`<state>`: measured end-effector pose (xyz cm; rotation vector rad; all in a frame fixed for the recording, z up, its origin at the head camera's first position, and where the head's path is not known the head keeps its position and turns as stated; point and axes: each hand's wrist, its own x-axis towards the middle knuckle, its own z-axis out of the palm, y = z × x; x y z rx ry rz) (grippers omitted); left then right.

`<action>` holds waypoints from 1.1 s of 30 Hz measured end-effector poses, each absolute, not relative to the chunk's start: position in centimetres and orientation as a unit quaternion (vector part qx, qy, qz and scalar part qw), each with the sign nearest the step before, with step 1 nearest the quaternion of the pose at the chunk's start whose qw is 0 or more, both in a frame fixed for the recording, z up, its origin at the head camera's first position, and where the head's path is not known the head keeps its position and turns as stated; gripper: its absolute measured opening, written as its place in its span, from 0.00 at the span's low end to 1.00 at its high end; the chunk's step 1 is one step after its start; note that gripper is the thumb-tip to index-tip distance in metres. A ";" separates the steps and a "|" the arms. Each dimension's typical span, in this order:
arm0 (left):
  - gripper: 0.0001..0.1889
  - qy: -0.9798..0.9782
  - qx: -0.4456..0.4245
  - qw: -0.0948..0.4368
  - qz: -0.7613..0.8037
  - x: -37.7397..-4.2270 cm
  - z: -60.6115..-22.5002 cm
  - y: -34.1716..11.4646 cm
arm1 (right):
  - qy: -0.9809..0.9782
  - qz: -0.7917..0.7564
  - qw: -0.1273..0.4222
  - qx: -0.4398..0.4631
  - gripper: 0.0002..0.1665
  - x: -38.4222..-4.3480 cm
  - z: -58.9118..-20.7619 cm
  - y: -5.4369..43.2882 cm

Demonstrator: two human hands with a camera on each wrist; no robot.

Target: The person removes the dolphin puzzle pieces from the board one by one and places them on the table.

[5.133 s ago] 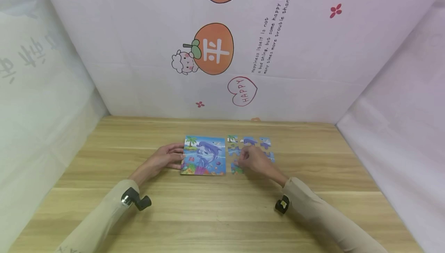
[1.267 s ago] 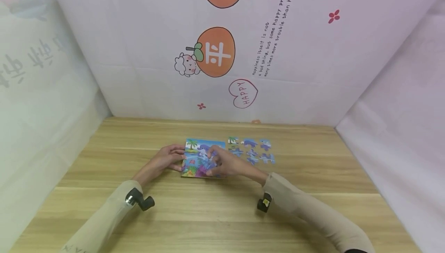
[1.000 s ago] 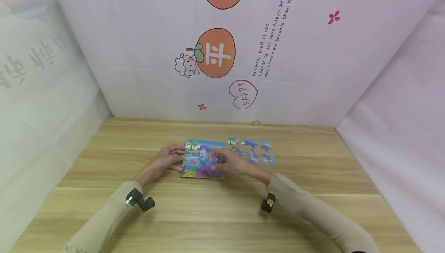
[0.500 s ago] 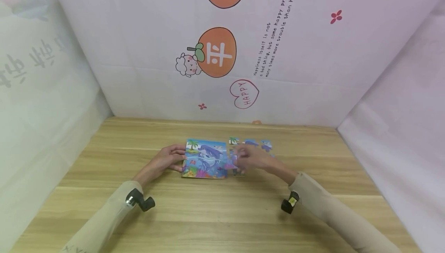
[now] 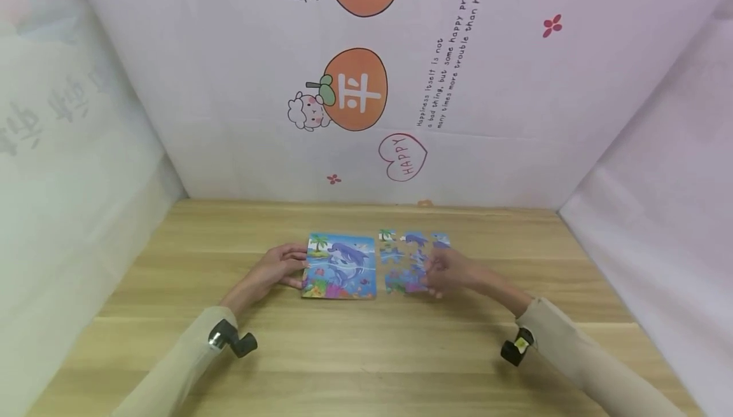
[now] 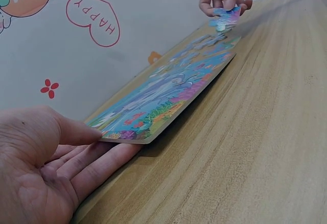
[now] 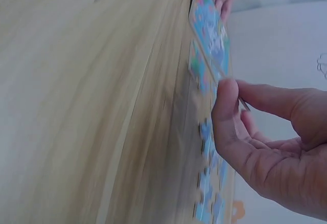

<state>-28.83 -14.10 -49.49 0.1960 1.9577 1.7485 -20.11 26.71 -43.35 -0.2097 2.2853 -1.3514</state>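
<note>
A square dolphin-picture puzzle board (image 5: 340, 267) lies left of centre on the table. My left hand (image 5: 275, 269) grips its left edge. In the left wrist view the thumb is on top and the fingers (image 6: 104, 169) are beneath, with that edge tilted up off the wood. My right hand (image 5: 455, 270) pinches a blue and pink puzzle piece (image 6: 226, 18) between thumb and fingers. This piece shows nearly edge-on in the right wrist view. Loose puzzle pieces, among them a palm-tree piece (image 5: 387, 235) and a coral piece (image 5: 394, 282), lie spaced in rows right of the board.
The wooden table (image 5: 366, 360) ends at a white printed cloth (image 5: 487, 169) behind, with more white cloth on both sides. Each beige sleeve carries a black camera mount, one on the left forearm (image 5: 231, 339) and one on the right (image 5: 517, 347).
My right hand was over the board about a second ago. It has since moved right, carrying a puzzle piece to the loose rows. The left hand keeps its grip on the board's edge.
</note>
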 end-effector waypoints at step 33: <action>0.26 0.715 0.069 0.255 0.648 -28.9 -49.6 -13.9 | 0.894 -0.397 0.208 -0.009 0.12 -19.0 -44.3 27.7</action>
